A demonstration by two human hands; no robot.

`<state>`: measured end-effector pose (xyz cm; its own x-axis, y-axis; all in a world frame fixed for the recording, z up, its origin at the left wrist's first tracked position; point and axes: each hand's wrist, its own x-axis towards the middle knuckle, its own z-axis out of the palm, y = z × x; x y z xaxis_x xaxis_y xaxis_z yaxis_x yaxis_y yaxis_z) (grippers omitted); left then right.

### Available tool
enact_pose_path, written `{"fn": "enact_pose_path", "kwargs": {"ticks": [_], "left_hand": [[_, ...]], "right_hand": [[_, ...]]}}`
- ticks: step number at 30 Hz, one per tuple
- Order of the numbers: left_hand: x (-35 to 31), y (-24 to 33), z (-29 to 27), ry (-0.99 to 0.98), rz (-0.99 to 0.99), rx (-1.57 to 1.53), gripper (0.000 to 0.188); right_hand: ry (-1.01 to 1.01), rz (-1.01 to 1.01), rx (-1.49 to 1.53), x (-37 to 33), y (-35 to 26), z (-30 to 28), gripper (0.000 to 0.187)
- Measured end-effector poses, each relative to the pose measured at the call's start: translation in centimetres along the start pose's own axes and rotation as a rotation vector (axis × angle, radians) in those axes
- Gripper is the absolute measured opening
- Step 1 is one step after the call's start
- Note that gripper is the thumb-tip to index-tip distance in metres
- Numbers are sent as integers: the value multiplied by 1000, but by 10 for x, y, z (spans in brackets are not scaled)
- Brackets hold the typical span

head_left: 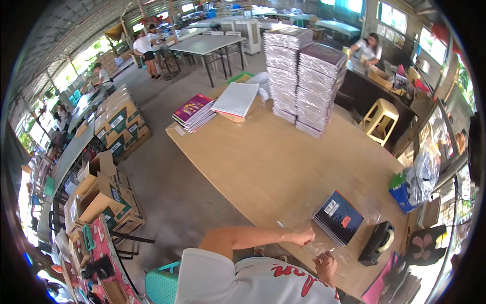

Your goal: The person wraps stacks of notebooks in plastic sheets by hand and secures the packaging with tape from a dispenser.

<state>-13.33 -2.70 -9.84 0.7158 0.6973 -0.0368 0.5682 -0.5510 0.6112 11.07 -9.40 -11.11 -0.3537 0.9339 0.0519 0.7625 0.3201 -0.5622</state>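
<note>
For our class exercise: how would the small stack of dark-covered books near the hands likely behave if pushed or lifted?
The stack of dark-covered books is probably fairly heavy for its size, since several layers show along its side. Low and broad, it would likely slide rather than tip. Clear plastic film shows beside it, so any wrapped part might feel slippery.
</note>
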Motion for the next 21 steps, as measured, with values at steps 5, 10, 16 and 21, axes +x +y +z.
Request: {"fn": "enact_pose_path", "kwargs": {"ticks": [5, 10, 16, 21], "left_hand": [[11, 0, 5, -170, -39, -168, 22], [3, -16, 40, 118, 137, -77, 26], [-10, -35, 79, 45, -7, -44, 19], [7, -19, 45, -43, -33, -76, 16]], "right_hand": [[-97, -29, -41, 4, -12, -9, 18], [-128, -7, 102, -19, 23, -5, 16], [4, 42, 172, -27, 16, 2, 16], [221, -166, -104, -9, -35, -22, 27]]}}
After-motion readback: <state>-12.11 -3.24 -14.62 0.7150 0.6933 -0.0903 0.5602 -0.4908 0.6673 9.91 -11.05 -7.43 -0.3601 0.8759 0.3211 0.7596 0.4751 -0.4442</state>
